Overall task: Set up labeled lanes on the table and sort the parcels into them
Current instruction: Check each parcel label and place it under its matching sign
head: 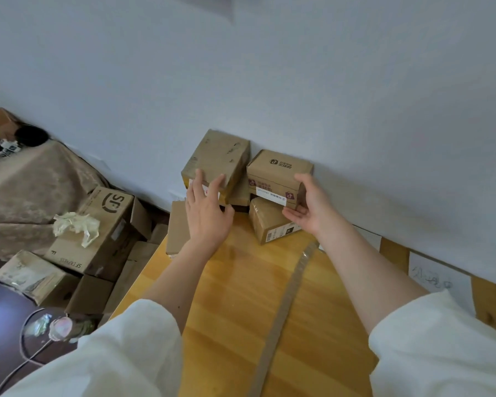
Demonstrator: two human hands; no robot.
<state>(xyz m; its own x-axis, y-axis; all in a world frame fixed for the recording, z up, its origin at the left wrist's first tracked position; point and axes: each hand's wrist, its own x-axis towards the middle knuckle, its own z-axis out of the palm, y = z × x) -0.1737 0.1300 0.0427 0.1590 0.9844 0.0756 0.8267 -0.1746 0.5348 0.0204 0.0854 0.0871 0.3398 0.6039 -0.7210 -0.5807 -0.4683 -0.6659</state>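
Several brown cardboard parcels are stacked against the wall at the far end of the wooden table [241, 296]. My left hand [206, 213] lies with spread fingers on the front of the plain upper-left parcel [218, 156]. My right hand [309, 207] cups the right end of the logo-printed parcel [278, 173], thumb on top and fingers under its lower edge. That parcel rests on a lower parcel [267, 224] with a shipping label. A flat box [178, 227] lies at the table's left corner. A strip of tape [284, 310] runs along the table as a lane line.
White paper labels [438, 276] with handwriting lie along the wall on the right. On the floor to the left stand an SF Express carton [98, 233] with crumpled paper on it and several other boxes. A draped brown cloth [32, 190] covers furniture at far left.
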